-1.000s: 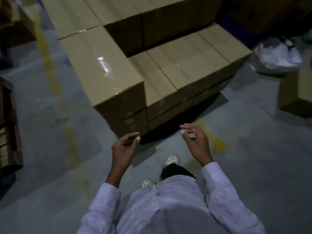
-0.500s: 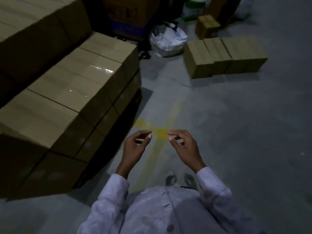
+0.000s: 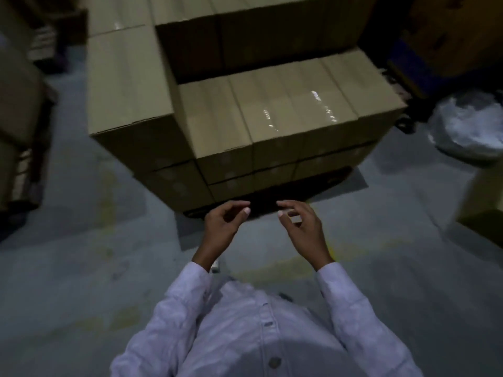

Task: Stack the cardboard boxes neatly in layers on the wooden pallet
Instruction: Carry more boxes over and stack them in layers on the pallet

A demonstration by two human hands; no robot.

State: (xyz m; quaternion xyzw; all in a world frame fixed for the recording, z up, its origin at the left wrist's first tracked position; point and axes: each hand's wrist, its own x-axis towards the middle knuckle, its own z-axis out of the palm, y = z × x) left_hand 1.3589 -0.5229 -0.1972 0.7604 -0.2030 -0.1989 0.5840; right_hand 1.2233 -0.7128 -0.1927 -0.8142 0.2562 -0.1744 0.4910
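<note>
A stepped stack of brown cardboard boxes fills the upper middle of the view, several layers high at the back and lower at the front. Under it the dark pallet shows only as a shadowed edge. My left hand and my right hand hang in front of me, just short of the stack's lowest boxes. Both have loosely curled fingers and hold nothing. White sleeves cover both of my arms.
A white plastic bag lies on the grey floor at the right. Another cardboard box shows at the right edge. Dark stacked goods stand along the left edge. Faded yellow floor markings run near my feet.
The view has swung back from the loose boxes on the floor at the right to face the stack head-on. Both hands stay raised, loosely curled, holding nothing.
</note>
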